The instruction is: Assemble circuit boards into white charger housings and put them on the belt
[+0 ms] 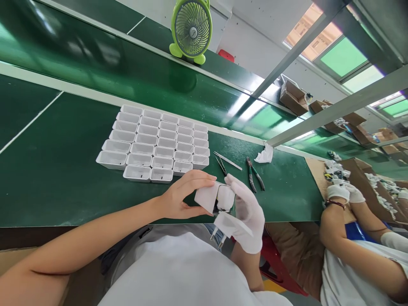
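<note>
My bare left hand (183, 193) pinches a white plastic charger shell (207, 197) near the table's front edge. My right hand (248, 212), in a white glove, holds a white plug piece with metal prongs (225, 225) and presses a second white part (225, 197) against the shell. Both hands meet just in front of my chest. Behind them on the green table (57, 178), several white open shells (156, 142) stand in neat rows.
Tweezers (227, 160), pliers (254, 173) and a crumpled white cloth (264, 154) lie right of the shells. A green fan (191, 29) stands on the raised shelf. At right a co-worker's gloved hands (344, 192) work over cardboard boxes (360, 170).
</note>
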A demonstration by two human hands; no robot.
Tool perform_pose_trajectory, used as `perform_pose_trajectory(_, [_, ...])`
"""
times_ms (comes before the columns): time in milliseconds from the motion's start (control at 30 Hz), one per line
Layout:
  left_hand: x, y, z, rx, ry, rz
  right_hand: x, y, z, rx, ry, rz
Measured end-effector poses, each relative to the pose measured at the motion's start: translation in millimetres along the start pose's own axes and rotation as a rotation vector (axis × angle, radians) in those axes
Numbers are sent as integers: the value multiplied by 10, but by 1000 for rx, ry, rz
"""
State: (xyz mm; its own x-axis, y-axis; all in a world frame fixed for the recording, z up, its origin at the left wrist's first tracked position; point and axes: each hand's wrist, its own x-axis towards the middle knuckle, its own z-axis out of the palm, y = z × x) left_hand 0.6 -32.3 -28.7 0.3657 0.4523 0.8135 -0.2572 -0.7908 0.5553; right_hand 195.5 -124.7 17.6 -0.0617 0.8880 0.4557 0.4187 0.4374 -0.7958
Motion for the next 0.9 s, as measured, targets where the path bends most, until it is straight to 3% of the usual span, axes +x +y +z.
perform_pose_trajectory(100, [-48, -17, 17, -95, -35, -75, -14, 35, -47, -168, -69, -44])
perform_pose_trajectory(233, [-83, -14, 40, -538, -125, -362, -60, 106, -114, -68, -161, -16])
perform_pose_trajectory(333, [-54, 3, 28, -788, -240, -563, -109, 159, -143, -58, -115, -23])
perform_pose_trajectory(433, [-14, -3, 8, -846, -327, -668, -169, 200, -148, -124, -86, 56])
perform_pose_trajectory(500, [-1, -20, -2, -752, -328, -676, -218, 241, -120, -181, -75, 126])
perform_pose_trajectory(600, [-10, -49, -1, -416, -269, -584, -308, 365, 4, -275, -32, 164])
perform_pose_trajectory(767, [-66, -87, 105, 19, -270, -447, -476, 634, 305, -298, 137, 31])
perform_pose_trajectory(900, [-66, -93, 169, 146, -228, -370, -541, 705, 374, -392, 114, -59])
